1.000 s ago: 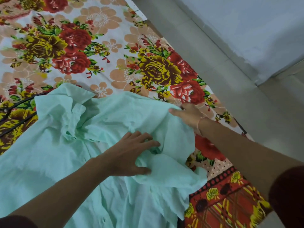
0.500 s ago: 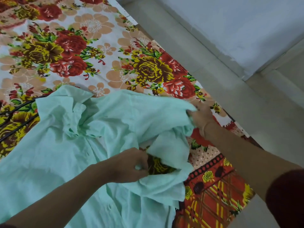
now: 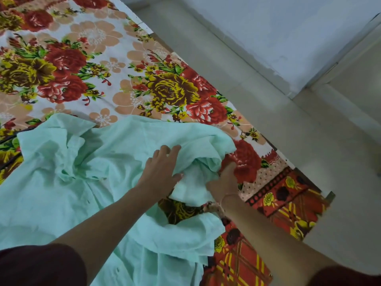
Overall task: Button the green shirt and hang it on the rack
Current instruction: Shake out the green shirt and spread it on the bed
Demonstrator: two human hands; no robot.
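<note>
The mint-green shirt (image 3: 61, 195) lies rumpled and open on a floral bedsheet, its collar bunched near the left. My left hand (image 3: 162, 168) rests flat on the right part of the shirt, fingers straight and spread. Just to its right, my right hand (image 3: 224, 182) holds a fold of the sleeve fabric, fingertips tucked under the cloth and mostly hidden. A gap in the folds below the hands shows the sheet beneath. No rack is in view.
The floral bedsheet (image 3: 99, 65) covers the bed, whose edge (image 3: 288, 159) runs diagonally on the right. Beyond it are grey floor tiles (image 3: 268, 83) and a pale wall (image 3: 309, 27). Thin black bars (image 3: 8, 139) poke out from under the shirt at far left.
My left hand let go of the bunched fabric and moved up, now lying flat on the shirt. My right hand came down and inward, drawing the shirt's right edge with it.
</note>
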